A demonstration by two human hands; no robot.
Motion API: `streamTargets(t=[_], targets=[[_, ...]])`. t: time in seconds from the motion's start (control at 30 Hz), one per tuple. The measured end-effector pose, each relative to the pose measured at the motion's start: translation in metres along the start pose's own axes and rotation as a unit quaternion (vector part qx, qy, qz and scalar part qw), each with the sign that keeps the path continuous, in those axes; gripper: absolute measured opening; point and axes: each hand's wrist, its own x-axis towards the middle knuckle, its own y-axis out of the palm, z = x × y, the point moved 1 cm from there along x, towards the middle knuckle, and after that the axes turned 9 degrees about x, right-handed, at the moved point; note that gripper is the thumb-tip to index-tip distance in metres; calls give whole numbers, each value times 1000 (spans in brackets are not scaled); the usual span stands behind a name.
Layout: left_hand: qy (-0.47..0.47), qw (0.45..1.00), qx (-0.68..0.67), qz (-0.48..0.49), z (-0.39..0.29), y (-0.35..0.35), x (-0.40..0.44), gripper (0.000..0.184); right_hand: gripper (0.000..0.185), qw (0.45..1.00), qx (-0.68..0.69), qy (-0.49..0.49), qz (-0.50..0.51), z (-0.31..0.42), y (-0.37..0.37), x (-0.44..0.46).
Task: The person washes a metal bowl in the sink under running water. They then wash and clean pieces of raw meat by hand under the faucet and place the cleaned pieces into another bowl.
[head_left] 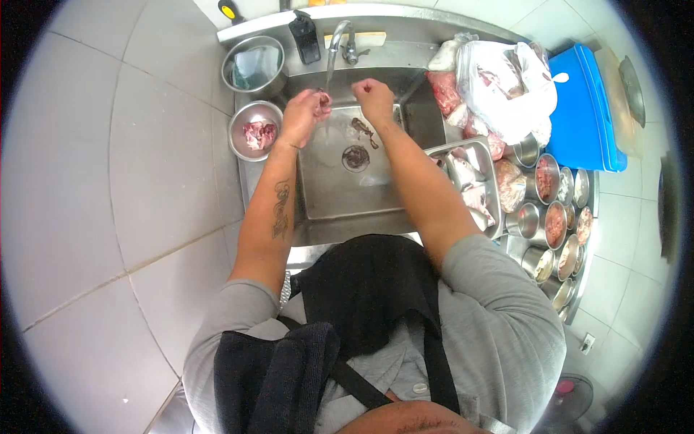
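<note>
Both of my hands are over a steel sink [340,202], near a stream of water falling from the faucet [337,37]. My left hand [307,114], left of the stream, has its fingers curled round something small, dark and pinkish that I cannot make out. To the right, my right hand [373,99] is closed, and what its fingers may hold is hidden. Below it, dark brown scraps [363,132] lie on the sink floor, with more dark matter in the drain [356,158]. A steel bowl [242,150] with pinkish raw meat [259,134] stands beside my left wrist.
A steel pot [228,71] and a black container [305,37] stand behind on the left. Fish pieces fill a steel tray [494,189] by my right forearm. Plastic bags [504,87], a blue lid [589,108] and several steel tubs [556,223] crowd the right side.
</note>
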Motion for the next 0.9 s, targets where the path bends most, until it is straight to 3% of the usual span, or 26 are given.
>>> streamTargets(t=[0.07,0.1,0.17,0.27,0.4,0.47,0.7,0.77,0.8,0.87,0.9], targets=[[-3,999,-31,-7,-2,1,0,23,25,962,-232,-137,37,-27,-2,2],[-1,998,-58,-7,-3,1,1,24,25,962,-233,-138,35,-32,-1,2],[5,996,-87,-6,-7,3,6,25,30,987,-69,-143,35,-9,3,-6],[17,994,-109,-15,-1,6,9,27,31,990,37,-122,56,23,13,-17],[18,998,-60,19,8,12,14,27,27,981,-70,-173,45,31,16,-20],[19,999,-27,8,8,16,10,26,23,993,-19,-99,65,27,15,-10],[-1,991,-134,-16,2,9,5,22,18,996,-26,-83,-2,10,14,2],[-11,989,-148,-14,6,6,10,22,20,919,-145,-365,-42,12,26,8],[18,989,-148,-9,10,3,15,22,20,918,-145,-366,-43,9,27,11],[48,988,-148,-4,16,2,24,23,22,988,-126,-79,27,46,24,1],[57,980,-187,-20,18,3,27,22,22,989,-126,-79,26,42,28,-1]])
